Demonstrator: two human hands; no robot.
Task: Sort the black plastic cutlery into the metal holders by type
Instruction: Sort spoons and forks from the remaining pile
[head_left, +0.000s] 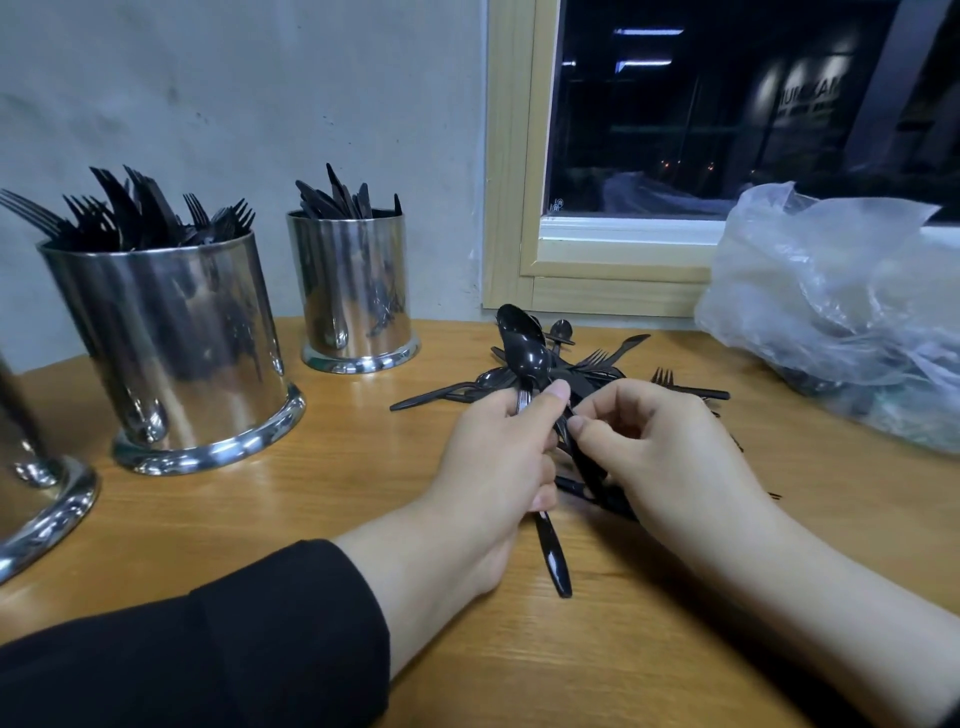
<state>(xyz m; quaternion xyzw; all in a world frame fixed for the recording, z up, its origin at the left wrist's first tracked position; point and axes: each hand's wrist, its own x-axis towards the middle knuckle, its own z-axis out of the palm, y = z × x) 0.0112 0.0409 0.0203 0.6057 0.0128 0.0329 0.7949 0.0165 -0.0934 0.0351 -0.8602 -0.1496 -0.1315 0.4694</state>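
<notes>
Nearest the camera, over the wooden table (597, 639): two bare hands, one black sleeve (218, 644) on the left forearm.

Left hand (498, 467): fingers curled round a bunch of black spoons (524, 348), thumb pressed along the handles. Bowls stand up and tilt away above the fist; one handle end pokes out below it toward the camera. Exact number in the bunch cannot be told; at least two bowls show.

Right hand (670, 457): fingers bent, thumb and forefinger pinching a black handle just beside the left thumb. Which piece that handle belongs to cannot be told.

Behind and under the hands: one loose pile of black cutlery (587, 374) lying flat on the table, mixed forks, knives and spoons, overlapping too much to count.

Metal holders, three in view, all upright at left:
- one cut off by the left edge (31, 499), contents hidden;
- one large holder (171, 353), bearing forks and some knives;
- one smaller holder (353, 291) farther back near the wall, bearing knives.

Far right: one crumpled clear plastic bag (841, 312) on the table, below one window (727, 114) with a pale wooden frame.
</notes>
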